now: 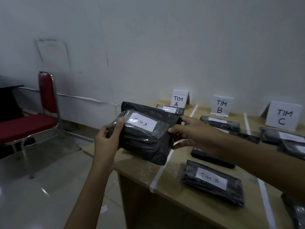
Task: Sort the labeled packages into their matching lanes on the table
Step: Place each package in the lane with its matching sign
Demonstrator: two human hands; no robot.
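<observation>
TIM A package (pixel 145 138): black, held above the left lane of the table (pixel 142 172). Left hand (pixel 108 136) grips its left edge, thumb on top; right hand (pixel 193 133) grips its right edge. TIM A sign (pixel 179 99) stands behind. TIM B package (pixel 212 182) lies in the middle lane, near the front.

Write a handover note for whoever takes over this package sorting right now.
Hands: the left hand and right hand grip the TIM A package above the table's left lane.
Left lane, TIM A sign: one far package, label unreadable.
Middle lane, TIM B sign: several packages; the near package reads TIM B.
Right lane, TIM C sign: dark packages, labels unreadable.
Left to do: set the held one down in the left lane. No unsorted pile is in view.
</observation>
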